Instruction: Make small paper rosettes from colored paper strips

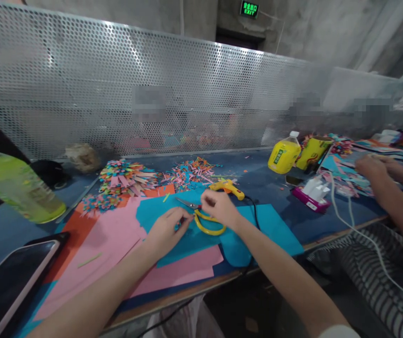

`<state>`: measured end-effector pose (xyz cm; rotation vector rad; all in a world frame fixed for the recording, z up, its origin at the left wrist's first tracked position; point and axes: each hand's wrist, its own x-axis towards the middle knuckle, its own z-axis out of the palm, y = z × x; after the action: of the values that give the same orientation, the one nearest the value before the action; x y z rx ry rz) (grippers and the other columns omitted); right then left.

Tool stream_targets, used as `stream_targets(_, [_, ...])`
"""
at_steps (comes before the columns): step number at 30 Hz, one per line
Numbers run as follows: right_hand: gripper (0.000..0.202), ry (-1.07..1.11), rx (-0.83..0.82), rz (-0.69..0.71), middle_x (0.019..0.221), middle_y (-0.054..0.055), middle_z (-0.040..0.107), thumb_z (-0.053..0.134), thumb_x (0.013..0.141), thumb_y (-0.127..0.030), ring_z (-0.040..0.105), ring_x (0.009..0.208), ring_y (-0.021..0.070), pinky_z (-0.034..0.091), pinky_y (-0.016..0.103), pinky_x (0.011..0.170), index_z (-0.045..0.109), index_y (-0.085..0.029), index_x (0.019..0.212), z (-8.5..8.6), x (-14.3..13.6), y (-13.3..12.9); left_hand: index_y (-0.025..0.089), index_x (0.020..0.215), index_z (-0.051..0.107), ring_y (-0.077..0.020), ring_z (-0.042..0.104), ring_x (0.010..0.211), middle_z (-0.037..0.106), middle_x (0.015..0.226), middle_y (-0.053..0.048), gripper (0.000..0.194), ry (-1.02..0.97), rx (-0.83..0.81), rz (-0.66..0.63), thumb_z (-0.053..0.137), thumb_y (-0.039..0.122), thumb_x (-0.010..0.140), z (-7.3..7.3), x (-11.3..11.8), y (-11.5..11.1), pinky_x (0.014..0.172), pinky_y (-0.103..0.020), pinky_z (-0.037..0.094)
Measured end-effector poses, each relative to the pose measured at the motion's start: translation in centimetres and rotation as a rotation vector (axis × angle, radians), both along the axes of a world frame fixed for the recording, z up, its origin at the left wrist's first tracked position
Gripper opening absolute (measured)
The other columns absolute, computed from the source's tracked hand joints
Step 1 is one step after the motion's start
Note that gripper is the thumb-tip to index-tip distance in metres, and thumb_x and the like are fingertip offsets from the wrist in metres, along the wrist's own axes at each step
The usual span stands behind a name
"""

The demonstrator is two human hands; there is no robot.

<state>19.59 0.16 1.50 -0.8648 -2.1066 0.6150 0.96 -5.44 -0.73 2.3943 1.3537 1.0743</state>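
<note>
Left hand (166, 231) and right hand (220, 207) are pressing fingertips together by the scissors (210, 232); I cannot tell what they are pinching. Many cut strips (191, 174) are lying far, larger pink paper (106, 234) near.

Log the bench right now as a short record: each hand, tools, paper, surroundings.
left hand: fingers bent over blue paper; any small piece pinched is unclear
right hand: fingers curled by the scissors; hold unclear
scissors: yellow handles, blades pointing left
glue gun: yellow, lying beyond right hand
other paper: pink sheets, colourful strips
left side: phone, bottle of yellow-green liquid
right side: co-worker's hands
</note>
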Motion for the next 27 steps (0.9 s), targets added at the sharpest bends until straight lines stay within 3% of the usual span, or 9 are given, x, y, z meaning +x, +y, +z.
stream_targets(2, [0.014,0.131,0.047,-0.129,0.063,-0.002,0.055,0.042,0.083,-0.025,0.045,0.044,0.0065,0.037,0.019,0.047,0.051,-0.017,0.076,1.3,1.3,0.4,0.020,0.086,0.056,-0.0131,0.054,0.071,0.062,0.082,-0.002,0.013,-0.016,-0.017,-0.001,0.045,0.027,0.085,0.0,-0.1,0.0,0.061,-0.023,0.041])
stream_targets(5, [0.020,0.284,0.278,-0.312,0.079,0.003,0.064,0.040,0.087,-0.029,0.049,0.042,0.0068,0.042,0.021,0.048,0.055,-0.018,0.090,3.3,3.4,0.4,0.021,0.088,0.056,-0.0128,0.055,0.068,0.062,0.081,-0.001,0.015,-0.048,-0.041,0.020,0.044,0.029,0.085,0.0,-0.4,0.3,0.060,-0.023,0.041])
stream_targets(10, [0.023,0.240,0.724,-0.576,0.085,0.005,0.067,0.044,0.087,-0.033,0.057,0.056,0.0113,0.047,0.025,0.060,0.060,-0.023,0.098,6.0,4.2,1.6,0.021,0.088,0.057,-0.0125,0.056,0.067,0.063,0.079,-0.001,0.017,-0.074,-0.059,0.063,0.044,0.030,0.085,0.1,-0.7,0.7,0.061,-0.023,0.043])
stream_targets(13, [0.027,-0.130,0.545,-0.774,0.087,0.007,0.067,0.041,0.088,-0.035,0.062,0.075,0.0150,0.046,0.027,0.070,0.062,-0.020,0.096,6.9,2.4,5.3,0.021,0.086,0.057,-0.0125,0.056,0.067,0.063,0.078,-0.001,0.016,-0.069,-0.069,0.064,0.044,0.030,0.085,0.1,-0.8,1.0,0.060,-0.023,0.042])
stream_targets(15, [0.024,-0.587,0.210,-0.741,0.085,0.011,0.067,0.048,0.084,-0.032,0.062,0.085,0.0213,0.046,0.029,0.071,0.064,-0.016,0.090,6.9,0.9,8.1,0.021,0.086,0.057,-0.0122,0.056,0.065,0.063,0.077,0.000,0.016,-0.078,-0.090,0.080,0.044,0.030,0.085,0.1,-0.8,1.1,0.059,-0.022,0.042])
stream_targets(16, [0.021,-0.647,0.153,-0.722,0.085,0.015,0.067,0.053,0.081,-0.026,0.062,0.085,0.0244,0.046,0.030,0.070,0.065,-0.011,0.090,6.8,0.2,9.3,0.021,0.086,0.057,-0.0118,0.056,0.064,0.063,0.077,0.000,0.016,-0.093,-0.101,0.092,0.043,0.030,0.085,0.1,-0.9,1.2,0.059,-0.022,0.043])
stream_targets(19, [0.035,-0.691,0.124,-0.634,0.098,0.016,0.065,0.050,0.077,-0.007,0.062,0.089,0.0241,0.045,0.029,0.072,0.057,-0.014,0.111,5.9,-0.7,11.4,0.021,0.088,0.057,-0.0118,0.057,0.067,0.063,0.082,0.000,0.018,-0.163,-0.118,0.122,0.042,0.030,0.085,0.2,-0.9,1.4,0.061,-0.022,0.044])
stream_targets(22, [0.051,-0.667,0.159,-0.548,0.111,0.012,0.060,0.041,0.078,-0.001,0.058,0.099,0.0208,0.043,0.027,0.078,0.044,-0.020,0.126,5.3,-0.5,11.6,0.021,0.089,0.058,-0.0132,0.059,0.071,0.064,0.083,-0.001,0.019,-0.253,-0.129,0.147,0.043,0.032,0.083,0.1,-1.0,1.7,0.062,-0.022,0.045])
stream_targets(27, [0.036,-0.613,0.157,-0.470,0.105,0.014,0.062,0.037,0.085,-0.009,0.057,0.098,0.0193,0.040,0.025,0.079,0.051,-0.013,0.117,5.5,-0.1,11.1,0.018,0.091,0.059,-0.0142,0.059,0.071,0.062,0.078,-0.001,0.023,-0.424,-0.192,0.165,0.048,0.035,0.079,-0.2,-1.3,2.2,0.062,-0.023,0.046])
